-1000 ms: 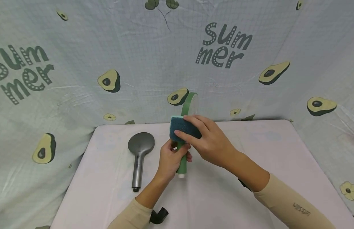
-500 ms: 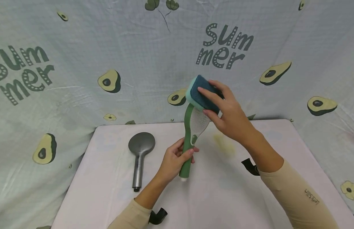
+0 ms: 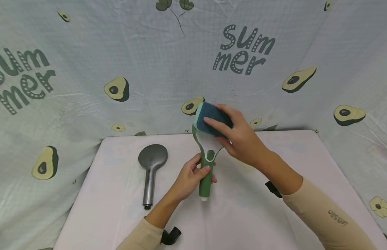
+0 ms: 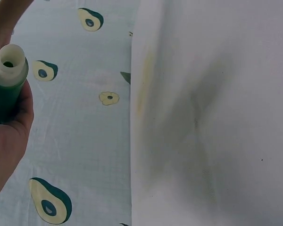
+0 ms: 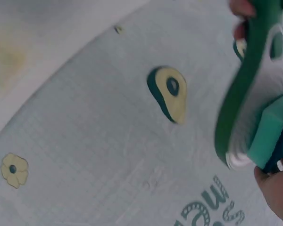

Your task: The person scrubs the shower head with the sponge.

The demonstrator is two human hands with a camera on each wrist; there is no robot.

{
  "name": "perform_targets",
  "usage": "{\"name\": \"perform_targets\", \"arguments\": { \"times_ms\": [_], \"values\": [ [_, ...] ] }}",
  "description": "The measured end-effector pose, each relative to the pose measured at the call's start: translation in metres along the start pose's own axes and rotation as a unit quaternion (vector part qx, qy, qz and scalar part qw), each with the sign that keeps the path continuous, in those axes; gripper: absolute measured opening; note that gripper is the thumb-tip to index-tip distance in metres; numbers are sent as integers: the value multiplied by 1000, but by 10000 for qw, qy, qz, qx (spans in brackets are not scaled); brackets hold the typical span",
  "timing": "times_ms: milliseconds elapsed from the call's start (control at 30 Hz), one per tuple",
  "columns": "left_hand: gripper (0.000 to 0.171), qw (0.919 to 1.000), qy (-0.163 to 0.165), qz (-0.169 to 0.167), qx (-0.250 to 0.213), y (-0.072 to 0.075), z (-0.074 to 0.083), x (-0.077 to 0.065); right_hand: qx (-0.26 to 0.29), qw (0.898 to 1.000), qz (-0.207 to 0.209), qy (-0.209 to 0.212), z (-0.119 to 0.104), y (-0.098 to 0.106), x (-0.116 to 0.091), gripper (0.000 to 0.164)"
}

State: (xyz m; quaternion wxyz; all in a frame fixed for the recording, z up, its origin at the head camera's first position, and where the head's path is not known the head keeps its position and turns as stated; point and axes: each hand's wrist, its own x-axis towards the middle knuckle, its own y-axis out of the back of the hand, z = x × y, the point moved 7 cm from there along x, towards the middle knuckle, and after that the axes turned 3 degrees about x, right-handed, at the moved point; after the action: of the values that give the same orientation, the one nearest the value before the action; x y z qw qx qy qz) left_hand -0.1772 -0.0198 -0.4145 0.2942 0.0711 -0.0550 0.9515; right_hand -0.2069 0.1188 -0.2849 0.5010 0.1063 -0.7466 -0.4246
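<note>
Sponge (image 3: 214,119) lowered, grips (image 3: 241,137) (image 3: 188,177) holding it and green showerhead (image 3: 209,156), table (image 3: 243,215) seemingly against avocado-print cloth (image 3: 149,69).

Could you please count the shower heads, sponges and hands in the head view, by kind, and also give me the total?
Shower heads: 2, the green one and the grey one
Sponge: 1
Hands: 2, the left hand and the right hand
Total: 5
</note>
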Motion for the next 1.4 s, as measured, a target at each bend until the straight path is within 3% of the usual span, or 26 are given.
{"name": "perform_targets", "arguments": {
  "times_ms": [167,333,567,833,1000,1167,1267,1400],
  "values": [
    [47,9994,3,332,-75,6,2,0,-256,9968,-491,578,-20,-22,-13,63],
    [46,9985,42,549,-49,9,1,-1,-699,9917,-634,875,-28,-26,-17,64],
    [49,9989,-72,425,-183,7,3,3,-1304,9898,-187,550,-19,-7,-2,61],
    [46,9992,170,296,-203,2,-3,1,-1256,9913,287,285,-13,12,11,65],
    [44,9986,284,445,-94,3,-7,0,-1245,9910,-169,461,-23,-6,3,58],
    [43,9979,178,628,-58,7,-8,-1,-1129,9882,-685,781,-37,-26,-16,64],
    [40,9976,85,689,6,10,-9,-1,-1134,9860,-775,947,-42,-30,-24,68],
    [40,9983,33,588,-14,9,-10,1,-1345,9845,-724,857,-40,-28,-22,70]
  ]
}}
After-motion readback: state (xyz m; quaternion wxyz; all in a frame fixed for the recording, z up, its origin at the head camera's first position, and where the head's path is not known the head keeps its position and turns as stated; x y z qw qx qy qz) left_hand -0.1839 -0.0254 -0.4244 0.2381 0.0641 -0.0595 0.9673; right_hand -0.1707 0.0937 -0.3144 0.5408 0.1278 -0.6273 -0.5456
